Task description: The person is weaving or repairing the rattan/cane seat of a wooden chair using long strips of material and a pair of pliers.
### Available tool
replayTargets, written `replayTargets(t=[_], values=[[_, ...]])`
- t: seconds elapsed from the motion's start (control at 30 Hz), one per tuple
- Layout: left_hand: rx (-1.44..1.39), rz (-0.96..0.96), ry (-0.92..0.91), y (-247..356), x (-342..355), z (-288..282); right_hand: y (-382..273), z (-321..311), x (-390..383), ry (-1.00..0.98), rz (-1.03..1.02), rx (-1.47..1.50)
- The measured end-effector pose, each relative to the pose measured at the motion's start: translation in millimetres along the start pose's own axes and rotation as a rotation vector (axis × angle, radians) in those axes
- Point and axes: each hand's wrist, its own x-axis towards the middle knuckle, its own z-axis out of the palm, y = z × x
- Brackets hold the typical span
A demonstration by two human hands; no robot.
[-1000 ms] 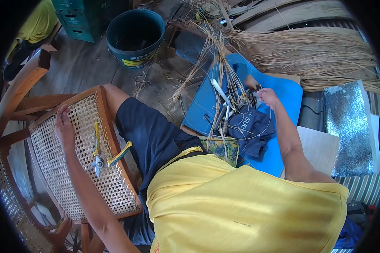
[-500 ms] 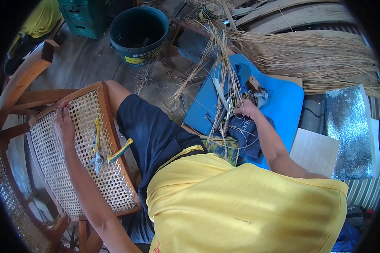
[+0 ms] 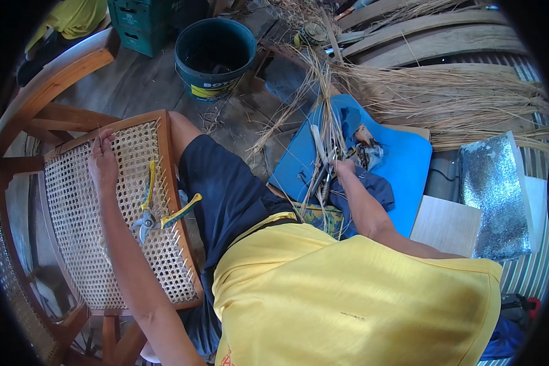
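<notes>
A wooden chair with a woven cane seat (image 3: pixel 79 244) lies at my left. My left hand (image 3: pixel 105 168) is over the far left part of the seat, its fingertips pinched at a thin cane strand beside the wooden frame. Yellow-handled pruning shears (image 3: pixel 147 218) rest on the weave with the handles spread, near a row of pegs along the seat's right edge. My right hand (image 3: pixel 343 168) reaches into a pile of tools and cane strands (image 3: pixel 324 131) on a blue board (image 3: pixel 402 183). Its fingers are closed at a metal tool, largely hidden, so its kind is unclear.
A dark green bucket (image 3: pixel 215 58) stands ahead on the wooden floor, with green crates (image 3: pixel 133 27) beyond it. Long cane strands (image 3: pixel 445 97) are spread at the far right. A silvery sheet (image 3: pixel 494 195) and a pale board (image 3: pixel 446 226) lie at the right. Another person's yellow clothing (image 3: pixel 76 18) shows far left.
My right hand has drawn slightly left and nearer within the tool pile. My left hand stays near the seat frame, its fingers slightly shifted. The whole view has shifted a little.
</notes>
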Motion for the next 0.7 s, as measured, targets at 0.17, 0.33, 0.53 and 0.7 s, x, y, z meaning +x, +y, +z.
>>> replayTargets(t=[0.17,0.33,0.53,0.7], values=[[-0.078,0.074,-0.022,13,16,36,54,-24,53,-0.206,-0.15,0.145],[-0.041,0.037,0.03,-8,2,9,-22,-90,-18,-0.667,-0.277,0.108],[-0.065,0.023,0.0,2,7,20,0,-185,38,-0.722,-0.022,-0.14],[-0.082,-0.01,0.017,-1,6,19,-6,-233,43,-0.59,-0.07,-0.285]])
